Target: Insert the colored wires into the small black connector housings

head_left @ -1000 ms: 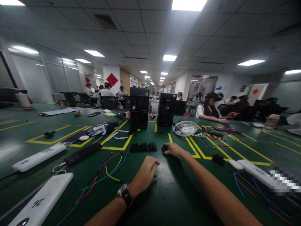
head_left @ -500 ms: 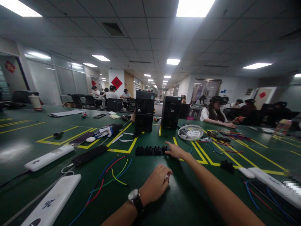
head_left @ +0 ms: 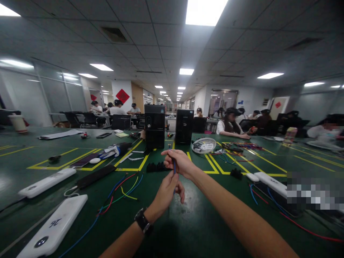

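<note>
In front of me, my left hand (head_left: 170,188) pinches a short blue wire (head_left: 174,167) between thumb and fingers, some of its other fingers loosely curled. Just above, my right hand (head_left: 179,162) grips the upper part of the same wire. A small bright tip (head_left: 169,146) shows beyond the right fingertips; its kind is too small to tell. Behind my hands lies a row of black block-like parts (head_left: 155,167), its right end hidden by the right hand. Loose wires, including a yellow wire (head_left: 128,194) and a red wire (head_left: 110,204), lie left of my hands.
Two black computer-like towers (head_left: 155,126) stand behind the blocks, near a white round basket (head_left: 203,146). White power banks (head_left: 55,229) lie at left, another (head_left: 271,183) at right. Another black block (head_left: 236,173) sits right of my arm. A person (head_left: 231,125) sits across the green table.
My right hand has left the black blocks and come back to my left hand. Both hands now meet on the blue wire. The view has turned slightly to the right.
</note>
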`<state>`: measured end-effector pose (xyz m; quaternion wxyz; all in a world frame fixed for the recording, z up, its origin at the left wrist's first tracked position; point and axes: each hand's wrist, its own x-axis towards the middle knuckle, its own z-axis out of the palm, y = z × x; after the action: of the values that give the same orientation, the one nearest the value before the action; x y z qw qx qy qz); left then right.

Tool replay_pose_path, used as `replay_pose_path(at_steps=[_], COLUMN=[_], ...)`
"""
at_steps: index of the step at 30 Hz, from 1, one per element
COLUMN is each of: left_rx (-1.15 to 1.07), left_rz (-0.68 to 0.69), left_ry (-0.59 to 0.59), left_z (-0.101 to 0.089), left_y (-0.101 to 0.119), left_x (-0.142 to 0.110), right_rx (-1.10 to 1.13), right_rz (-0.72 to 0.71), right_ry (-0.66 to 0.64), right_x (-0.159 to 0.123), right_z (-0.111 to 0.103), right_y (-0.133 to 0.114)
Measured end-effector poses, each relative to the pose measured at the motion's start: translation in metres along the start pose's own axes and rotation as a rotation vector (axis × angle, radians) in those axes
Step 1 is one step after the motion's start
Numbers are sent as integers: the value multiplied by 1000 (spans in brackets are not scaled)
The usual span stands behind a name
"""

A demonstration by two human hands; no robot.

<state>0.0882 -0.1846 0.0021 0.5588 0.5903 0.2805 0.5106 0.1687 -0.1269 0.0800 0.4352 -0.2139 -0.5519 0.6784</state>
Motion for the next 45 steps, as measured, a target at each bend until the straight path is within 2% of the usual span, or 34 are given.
replay_pose_path(at_steps=[3,7,11,14,16,19,22,26,29,31,33,36,40,42,45], left_rx=[14,236,358,372,435,628,914,1312,1730,1985,2102,1975,1537,1358,1243], left_rz=[-92,-135,-267,-368,-421,-454,-425,-357,-301,-207,-108,-67,-103,-27,54], left_ry=[77,165,172,198,219,248,277,186,137,127,88,-42,-281,-407,-543], left_z=[-9,-51,-93,-114,-128,-151,-172,-182,-173,-162,-146,-111,-38,3,64], left_y=[13,42,75,88,87,72,51,28,21,22,25,31,29,16,-22], left_x=[-19,-36,-49,-54,-54,-47,-36,-28,-30,-31,-30,-23,-1,22,72], right_rx=[-113,-468,-637,-727,-874,-1235,-1562,-1694,-1691,-1697,-1726,-1781,-1806,-1791,-1787], right_rz=[25,28,30,53,59,45,158,295,326,338,344,387,474,498,505], right_ry=[73,127,164,221,300,439,599,714,735,739,734,712,755,780,812], right_x=[5,-14,-58,-101,-131,-176,-218,-257,-268,-267,-261,-249,-241,-242,-247], right_z=[3,-9,-45,-79,-103,-143,-184,-220,-231,-235,-240,-246,-252,-255,-257], right_y=[11,25,28,21,13,2,-5,-13,-18,-19,-19,-15,-10,-8,-6])
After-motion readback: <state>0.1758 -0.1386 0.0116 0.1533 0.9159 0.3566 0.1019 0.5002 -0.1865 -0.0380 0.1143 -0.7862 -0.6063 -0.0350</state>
